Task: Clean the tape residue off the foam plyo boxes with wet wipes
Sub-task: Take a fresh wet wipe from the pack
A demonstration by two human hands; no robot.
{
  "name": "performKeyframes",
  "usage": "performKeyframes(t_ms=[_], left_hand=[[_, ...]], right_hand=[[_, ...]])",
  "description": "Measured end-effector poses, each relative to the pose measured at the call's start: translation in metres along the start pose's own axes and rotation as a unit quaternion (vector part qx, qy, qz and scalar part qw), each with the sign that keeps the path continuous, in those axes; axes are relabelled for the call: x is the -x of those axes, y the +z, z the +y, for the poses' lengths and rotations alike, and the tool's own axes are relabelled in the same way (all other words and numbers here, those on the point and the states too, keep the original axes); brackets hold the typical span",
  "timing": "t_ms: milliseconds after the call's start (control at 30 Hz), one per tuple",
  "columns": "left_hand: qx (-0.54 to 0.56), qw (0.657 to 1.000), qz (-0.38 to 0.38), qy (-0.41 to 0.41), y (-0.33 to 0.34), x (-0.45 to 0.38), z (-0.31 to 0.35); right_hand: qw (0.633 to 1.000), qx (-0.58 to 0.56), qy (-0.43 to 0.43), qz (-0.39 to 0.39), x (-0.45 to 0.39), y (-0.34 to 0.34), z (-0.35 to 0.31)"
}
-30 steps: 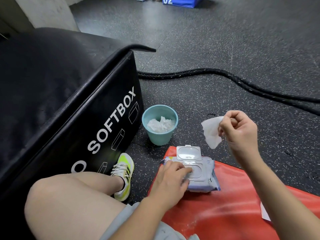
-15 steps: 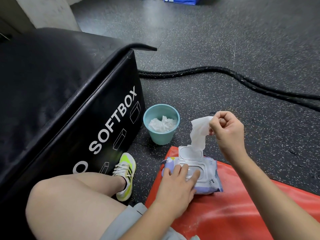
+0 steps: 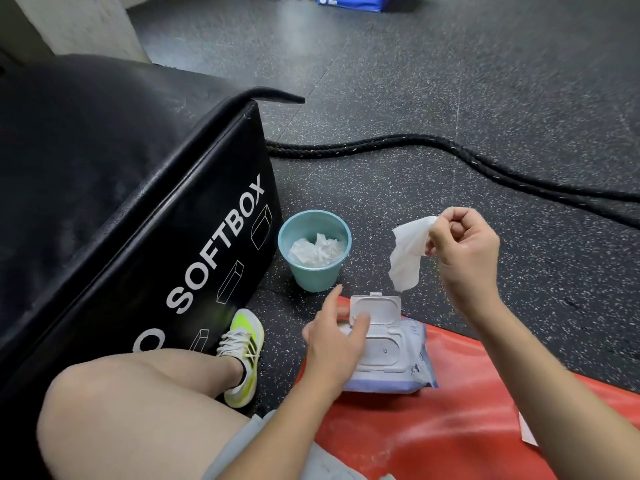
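A black foam box (image 3: 114, 209) marked SOFTBOX stands at left, a teal cup (image 3: 314, 251) of crumpled wipes just beside it. The left hand (image 3: 334, 336), fingers loose, touches the wipe pack's (image 3: 391, 358) raised lid (image 3: 375, 308). The right hand (image 3: 464, 247) pinches 1 wet wipe (image 3: 408, 254), hanging above the pack.

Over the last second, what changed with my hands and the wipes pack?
The left hand lifted off the wipes pack, fingers now at its open lid. The right hand pulled a fresh wet wipe clear of the pack and holds it pinched. The teal bin and Softbox plyo box stayed put.
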State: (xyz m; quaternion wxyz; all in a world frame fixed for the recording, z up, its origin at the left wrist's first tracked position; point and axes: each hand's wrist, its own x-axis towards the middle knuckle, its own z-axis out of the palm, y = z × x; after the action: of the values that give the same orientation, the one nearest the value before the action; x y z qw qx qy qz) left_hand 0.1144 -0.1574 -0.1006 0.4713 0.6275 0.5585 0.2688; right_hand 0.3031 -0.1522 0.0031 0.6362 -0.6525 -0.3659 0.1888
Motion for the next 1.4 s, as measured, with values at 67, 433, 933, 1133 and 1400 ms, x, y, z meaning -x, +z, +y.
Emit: performKeyframes(t_ms=[67,433,933,1133,1400], left_hand=[[0.068,0.998,-0.007,0.013,-0.004,0.000,-0.004],[-0.233,0.955,-0.050,0.179,-0.003,0.013,-0.015],[-0.180,0.969,0.033,0.168,-0.013,0.006,-0.005],[-0.016,0.953,0.199,0.229,-0.090,-0.011,0.064],[0.070,0.925,0.245,0.280,-0.199,0.013,0.123]], right_hand=[[1.000,-0.002,-0.001,0.000,0.000,0.002,-0.001],[0.997,0.019,0.029,-0.070,0.034,0.036,0.006],[0.994,0.001,0.029,-0.109,0.051,0.049,-0.014],[0.988,-0.039,-0.017,-0.151,0.048,0.075,-0.052],[0.945,-0.168,-0.072,-0.270,0.059,0.149,-0.137]])
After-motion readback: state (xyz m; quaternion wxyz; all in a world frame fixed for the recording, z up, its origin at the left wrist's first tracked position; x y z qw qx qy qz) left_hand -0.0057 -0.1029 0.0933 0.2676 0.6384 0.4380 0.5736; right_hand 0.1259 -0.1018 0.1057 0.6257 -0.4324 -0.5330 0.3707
